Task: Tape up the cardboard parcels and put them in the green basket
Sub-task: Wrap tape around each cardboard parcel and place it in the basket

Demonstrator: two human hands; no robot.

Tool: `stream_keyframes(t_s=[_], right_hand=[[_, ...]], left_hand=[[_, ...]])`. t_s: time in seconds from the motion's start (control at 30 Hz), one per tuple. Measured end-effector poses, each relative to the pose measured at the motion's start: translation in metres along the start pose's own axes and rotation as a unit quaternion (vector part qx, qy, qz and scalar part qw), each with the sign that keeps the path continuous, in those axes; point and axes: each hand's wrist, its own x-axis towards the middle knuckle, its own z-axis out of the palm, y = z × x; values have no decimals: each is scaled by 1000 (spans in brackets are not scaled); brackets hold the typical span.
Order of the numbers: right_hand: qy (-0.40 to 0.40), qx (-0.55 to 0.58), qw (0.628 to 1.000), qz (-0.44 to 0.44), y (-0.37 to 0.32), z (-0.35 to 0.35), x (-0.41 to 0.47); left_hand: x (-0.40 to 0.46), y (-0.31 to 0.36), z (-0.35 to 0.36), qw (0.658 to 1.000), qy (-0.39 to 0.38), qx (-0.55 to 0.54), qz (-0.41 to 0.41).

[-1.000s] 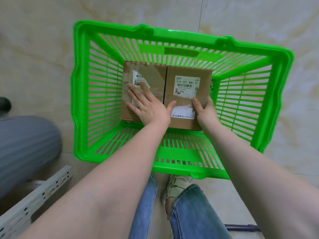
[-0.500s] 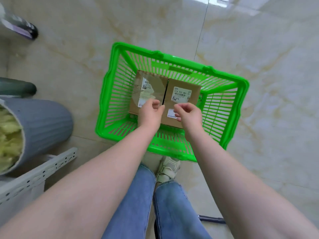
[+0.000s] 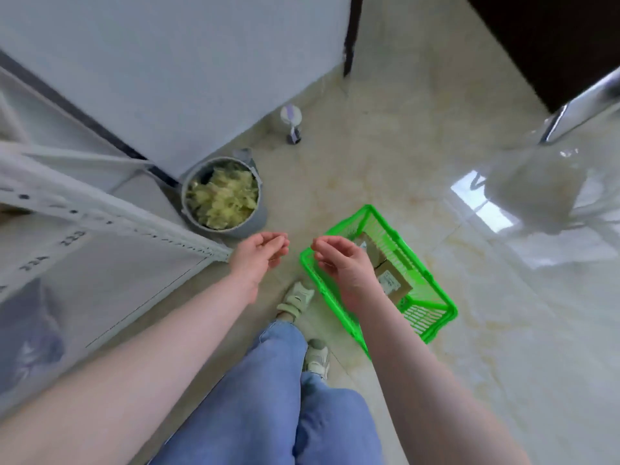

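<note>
Bright, even daylight, soft motion blur throughout.
Window glare (image 3: 483, 204) gleams on the floor (image 3: 385, 135) right of the fingers (image 3: 273, 243); edges bend, wide-angle.

We have lifted both hands off the parcels (image 3: 385, 273) — left hand (image 3: 260, 255) and right hand (image 3: 339, 265) now hang empty, basket (image 3: 432, 293) swung to four o'clock.

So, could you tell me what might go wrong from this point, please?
The green basket sits on the floor right beside the person's near foot, so a step could kick or trip over it. The two cardboard parcels lie loose inside; a knock might shift them. Both the left hand and right hand are empty, so nothing steadies the basket.
</note>
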Motion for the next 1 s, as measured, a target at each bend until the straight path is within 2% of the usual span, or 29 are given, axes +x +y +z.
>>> stream_keyframes(t_s=[0.13, 0.3, 0.4, 0.53, 0.7, 0.8, 0.9, 1.0], right_hand=[[-127, -95, 987, 5, -18, 97, -37], [-267, -214, 939, 37, -4, 222, -86], [-316, -258, 912, 40, 14, 297, -112], [-349, -258, 900, 28, 33, 404, -136], [-313, -222, 922, -45, 44, 548, -153], [-260, -210, 936, -114, 38, 624, -156], [-190, -207, 945, -169, 24, 679, -155], [-112, -226, 945, -206, 5, 707, -148]], left_hand=[[-73, 14, -85, 993, 74, -92, 31], [-153, 4, -206, 959, 195, -200, 46], [-185, 7, -280, 930, 262, -245, 84], [-206, 27, -375, 893, 310, -298, 135], [-219, 57, -500, 879, 327, -302, 171], [-225, 88, -568, 878, 331, -285, 195], [-219, 131, -611, 886, 313, -262, 220], [-198, 174, -627, 908, 296, -193, 224]])
